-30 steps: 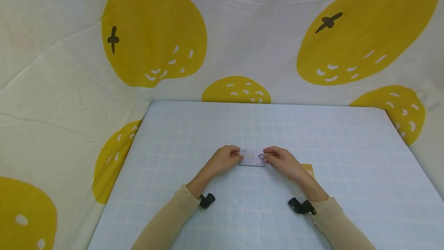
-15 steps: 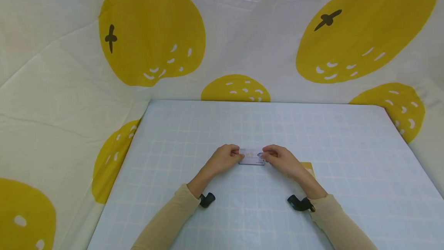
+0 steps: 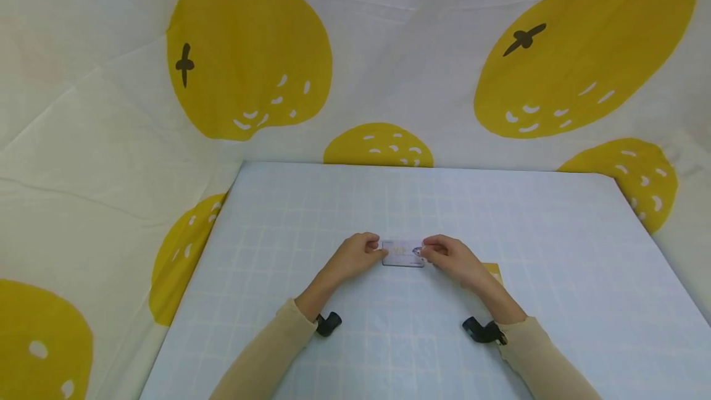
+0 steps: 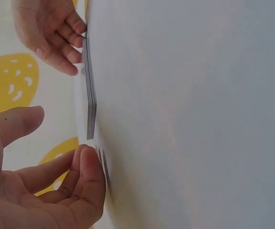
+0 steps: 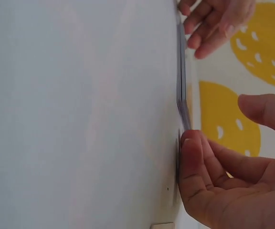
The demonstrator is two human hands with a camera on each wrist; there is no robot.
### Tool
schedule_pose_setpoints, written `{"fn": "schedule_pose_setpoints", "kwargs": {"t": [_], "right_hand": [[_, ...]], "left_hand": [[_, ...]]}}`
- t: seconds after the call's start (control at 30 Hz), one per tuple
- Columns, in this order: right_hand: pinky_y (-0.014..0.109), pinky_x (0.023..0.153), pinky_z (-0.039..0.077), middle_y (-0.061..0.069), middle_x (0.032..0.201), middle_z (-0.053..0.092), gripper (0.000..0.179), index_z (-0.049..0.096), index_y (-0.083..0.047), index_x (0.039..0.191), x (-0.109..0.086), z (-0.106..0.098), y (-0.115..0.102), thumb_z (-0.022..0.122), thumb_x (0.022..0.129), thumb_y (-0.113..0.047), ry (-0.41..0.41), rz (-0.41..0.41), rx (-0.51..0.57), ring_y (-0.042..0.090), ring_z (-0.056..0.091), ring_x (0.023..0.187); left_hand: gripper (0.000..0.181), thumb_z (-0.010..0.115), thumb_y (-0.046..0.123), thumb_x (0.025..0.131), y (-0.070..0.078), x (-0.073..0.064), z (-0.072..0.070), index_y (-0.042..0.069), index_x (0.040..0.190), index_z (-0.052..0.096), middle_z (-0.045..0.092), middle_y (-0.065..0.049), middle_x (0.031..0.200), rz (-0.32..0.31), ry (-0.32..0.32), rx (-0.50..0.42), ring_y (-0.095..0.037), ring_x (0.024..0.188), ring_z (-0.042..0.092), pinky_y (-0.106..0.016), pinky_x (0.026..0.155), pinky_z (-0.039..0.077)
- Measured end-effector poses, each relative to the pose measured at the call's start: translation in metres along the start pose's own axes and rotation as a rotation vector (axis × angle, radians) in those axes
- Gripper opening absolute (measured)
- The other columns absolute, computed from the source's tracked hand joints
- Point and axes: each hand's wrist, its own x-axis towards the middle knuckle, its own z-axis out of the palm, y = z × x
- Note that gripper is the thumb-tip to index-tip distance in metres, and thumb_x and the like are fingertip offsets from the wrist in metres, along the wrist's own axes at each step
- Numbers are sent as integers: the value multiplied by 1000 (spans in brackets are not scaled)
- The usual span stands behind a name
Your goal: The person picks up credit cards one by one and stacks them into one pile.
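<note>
A neat stack of pale lilac cards [image 3: 401, 253] lies flat on the table, its layered edge visible in the left wrist view as thin grey stripes [image 4: 89, 90]. My left hand [image 3: 355, 257] is at the stack's left end, thumb spread away from the bent fingers, with a small gap to the cards in its wrist view. At the opposite end is my right hand [image 3: 452, 259], its fingertips [image 5: 193, 143] against or very near the stack's corner. Its thumb is also lifted apart. A printed emblem shows at the top card's right side.
A small yellow card-like piece [image 3: 492, 269] lies by my right wrist, partly hidden under it. The table [image 3: 311, 196] has a pale blue checked cover. Behind it hangs a white cloth [image 3: 400, 48] printed with yellow fruit.
My left hand has drawn slightly left from the stack's end. The right hand and the stack stay nearly in place; the head view shifts a little.
</note>
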Motion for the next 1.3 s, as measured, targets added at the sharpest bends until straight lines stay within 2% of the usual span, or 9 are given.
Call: {"fn": "schedule_pose_setpoints", "kwargs": {"t": [0.17, 0.43, 0.63, 0.87, 1.03, 1.17, 1.3], "right_hand": [[35, 80, 52, 10, 115, 66, 46, 58, 0, 133, -8, -4, 0, 63, 100, -31, 28, -17, -16, 23, 64, 100], [37, 81, 50, 9, 112, 66, 47, 58, 1, 132, -17, -12, 2, 65, 99, -32, 57, -48, -30, 24, 63, 100], [38, 83, 51, 8, 112, 68, 42, 59, 1, 131, -24, -22, 7, 66, 99, -26, 53, -58, -54, 25, 64, 102], [46, 92, 48, 12, 117, 68, 43, 59, 1, 132, -37, -37, 16, 65, 99, -25, 33, -89, -35, 28, 64, 108], [38, 90, 50, 12, 116, 68, 43, 58, 3, 132, -44, -48, 21, 65, 99, -23, 36, -105, -27, 27, 64, 107], [29, 86, 51, 12, 114, 68, 43, 57, 3, 132, -49, -56, 28, 65, 99, -23, 38, -108, -37, 28, 65, 106], [28, 83, 52, 12, 116, 68, 44, 57, 2, 133, -53, -68, 39, 65, 99, -26, 41, -98, -69, 30, 64, 108]], "left_hand": [[49, 67, 33, 96, 3, -4, 2, 2, 132, 61, 66, -9, 119, 15, 19, -17, -23, 109, 63, -41, 90, 52], [49, 71, 30, 93, 24, -7, 12, 1, 131, 63, 65, -8, 118, 45, 24, -47, -20, 105, 63, -39, 89, 52], [48, 73, 28, 92, 42, -1, 29, 1, 130, 63, 65, -7, 117, 113, 3, 24, -15, 101, 61, -31, 85, 52], [48, 72, 28, 93, 65, 8, 50, 0, 131, 62, 64, -9, 115, 196, -66, 72, -14, 98, 62, -24, 80, 51], [49, 72, 30, 93, 78, 12, 68, 1, 132, 62, 62, -6, 117, 228, -113, 121, -13, 99, 63, -20, 76, 50], [48, 71, 29, 93, 88, 16, 81, 3, 132, 61, 62, -6, 115, 262, -139, 207, -9, 97, 60, -19, 75, 48], [48, 70, 31, 94, 95, 20, 95, 6, 134, 61, 61, -4, 116, 281, -145, 318, -7, 97, 57, -19, 78, 48]]}}
